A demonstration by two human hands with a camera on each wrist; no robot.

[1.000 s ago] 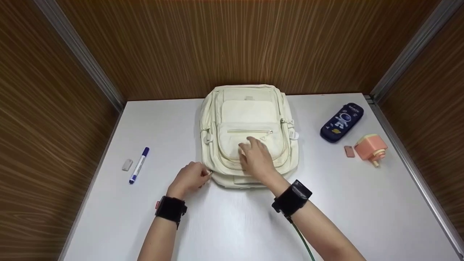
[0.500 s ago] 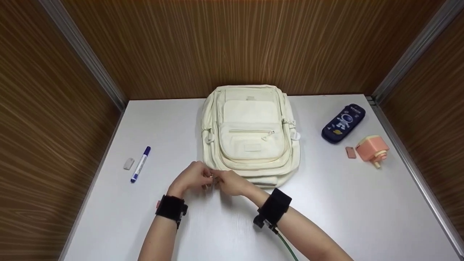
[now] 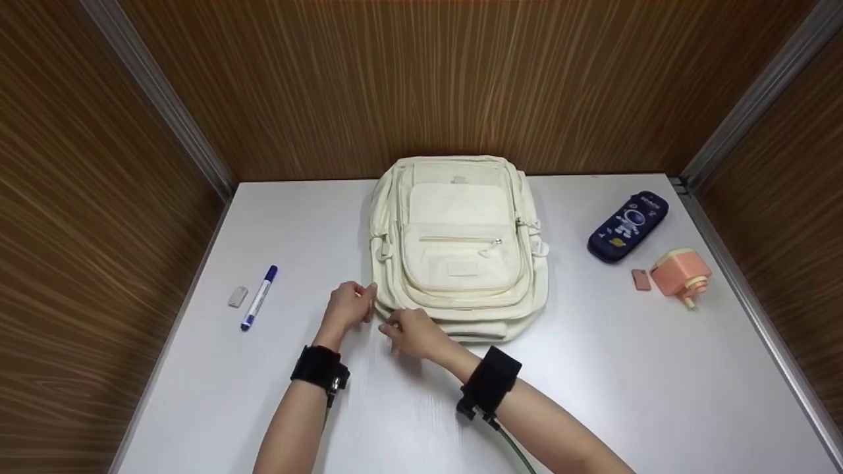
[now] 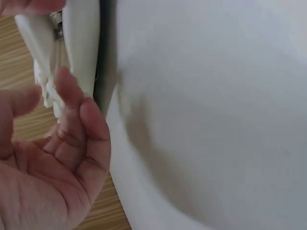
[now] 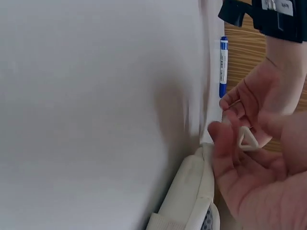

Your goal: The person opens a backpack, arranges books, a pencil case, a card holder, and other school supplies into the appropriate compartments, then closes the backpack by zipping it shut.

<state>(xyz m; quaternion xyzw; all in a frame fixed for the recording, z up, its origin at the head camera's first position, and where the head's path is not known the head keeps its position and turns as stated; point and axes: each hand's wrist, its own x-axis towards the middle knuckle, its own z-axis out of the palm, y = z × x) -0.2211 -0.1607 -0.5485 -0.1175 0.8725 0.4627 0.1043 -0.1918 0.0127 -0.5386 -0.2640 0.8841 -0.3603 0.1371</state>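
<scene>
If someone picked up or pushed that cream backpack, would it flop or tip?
The cream backpack would probably flex and sag, since its panels look like soft fabric. Pushed, it seems likelier to slide than tip, lying front-up across a broad patch of the white table. Its loose front zipper pull would probably swing.
</scene>
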